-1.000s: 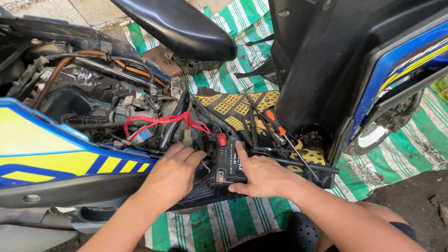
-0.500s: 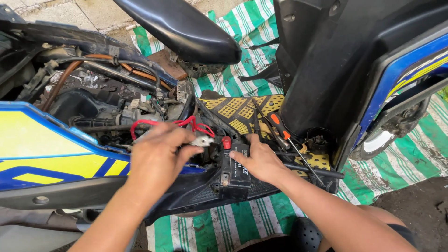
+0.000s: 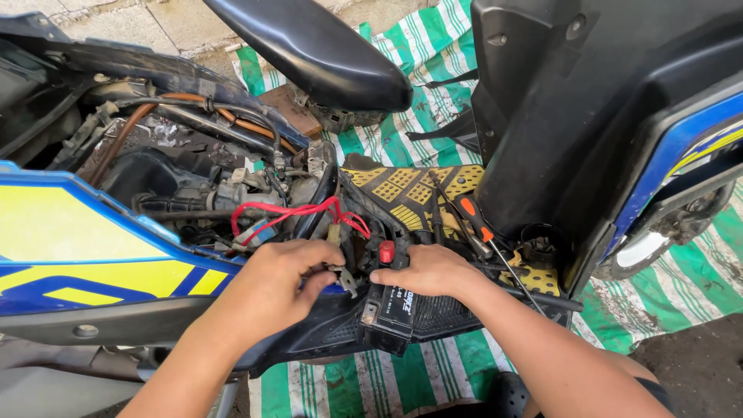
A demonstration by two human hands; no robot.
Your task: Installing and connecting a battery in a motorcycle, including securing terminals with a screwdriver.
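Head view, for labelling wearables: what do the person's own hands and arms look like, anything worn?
Both forearms are bare, with no sleeves in view. The left hand and the right hand wear no gloves, and no rings, watch or wristband show.

This is an informal, open-air motorcycle repair spot, more a roadside or yard workshop than a fitted garage. A scooter (image 3: 542, 139) stands stripped, its blue-and-yellow side panel (image 3: 85, 255) hanging loose, its black seat (image 3: 317, 50) raised, and the engine bay open with hoses, red wires (image 3: 290, 213) and grime exposed. The ground is bare dirt (image 3: 689, 364) and rough concrete slabs (image 3: 155, 19), lit by hard sunlight. A green-and-white striped tarpaulin (image 3: 433, 46) is spread under the scooter as a work mat. An orange-handled screwdriver (image 3: 476, 224) lies on the footboard beside a small black battery (image 3: 391, 306).
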